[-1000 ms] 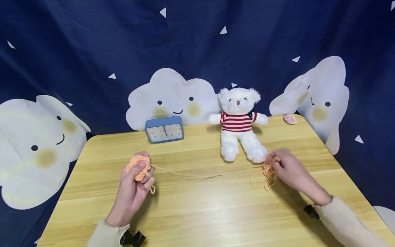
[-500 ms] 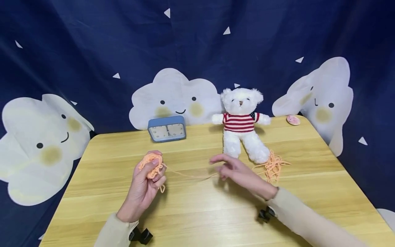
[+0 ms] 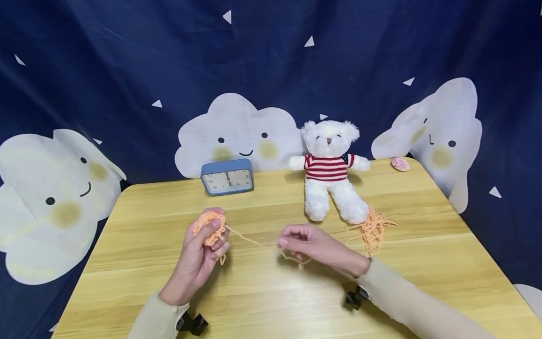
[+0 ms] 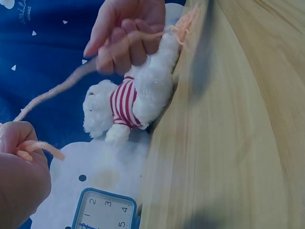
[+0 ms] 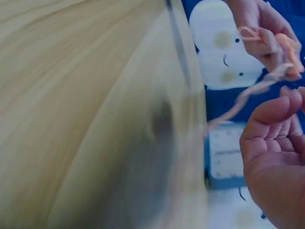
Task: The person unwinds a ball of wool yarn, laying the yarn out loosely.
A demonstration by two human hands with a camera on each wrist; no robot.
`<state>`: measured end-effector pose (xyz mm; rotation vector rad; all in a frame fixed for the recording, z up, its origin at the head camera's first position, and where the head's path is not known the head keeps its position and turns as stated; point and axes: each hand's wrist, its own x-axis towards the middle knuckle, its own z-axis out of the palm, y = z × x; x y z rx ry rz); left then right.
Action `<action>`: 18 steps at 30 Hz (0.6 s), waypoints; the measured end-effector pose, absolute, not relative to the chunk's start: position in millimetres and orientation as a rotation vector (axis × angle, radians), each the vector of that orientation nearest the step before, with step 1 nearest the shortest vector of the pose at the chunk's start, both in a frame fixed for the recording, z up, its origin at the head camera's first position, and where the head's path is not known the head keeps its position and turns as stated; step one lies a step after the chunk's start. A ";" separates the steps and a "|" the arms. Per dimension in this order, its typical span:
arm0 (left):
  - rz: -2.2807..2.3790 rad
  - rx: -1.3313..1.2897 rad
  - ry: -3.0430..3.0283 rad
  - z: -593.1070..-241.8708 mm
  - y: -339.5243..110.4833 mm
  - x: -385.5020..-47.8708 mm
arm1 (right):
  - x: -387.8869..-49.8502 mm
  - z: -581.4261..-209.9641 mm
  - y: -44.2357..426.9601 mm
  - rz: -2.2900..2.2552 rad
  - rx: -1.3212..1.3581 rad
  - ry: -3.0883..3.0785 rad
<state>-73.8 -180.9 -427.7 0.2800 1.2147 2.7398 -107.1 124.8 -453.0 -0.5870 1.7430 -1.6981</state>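
My left hand (image 3: 196,261) grips a bundle of peach yarn (image 3: 207,225), the thumb across its front. A short loop hangs out below the fingers. From this bundle a loose strand (image 4: 62,87) runs toward my right hand (image 3: 323,247), blurred along part of its length. The right hand hovers over the table with bent fingers, thumb and forefinger close together. In the left wrist view the strand crosses in front of its fingers; whether they hold it cannot be made out. A loose heap of the same yarn (image 3: 373,230) lies by the bear's foot.
A white teddy bear (image 3: 326,168) in a striped shirt sits at the back of the wooden table (image 3: 262,296). Left of it stands a blue clock (image 3: 227,177). A small pink disc (image 3: 400,164) lies by the back right corner. Behind hangs a dark blue cloud-patterned curtain (image 3: 271,52).
My right hand has left the yarn heap and moved left toward the other hand; its spread fingers have drawn in. The left hand, still gripping its bundle, has shifted slightly right.
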 end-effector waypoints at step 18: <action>2.696 0.268 1.268 -421.7 -171.3 -72.4 | -112.9 -463.7 97.0 -1.666 -0.693 1.771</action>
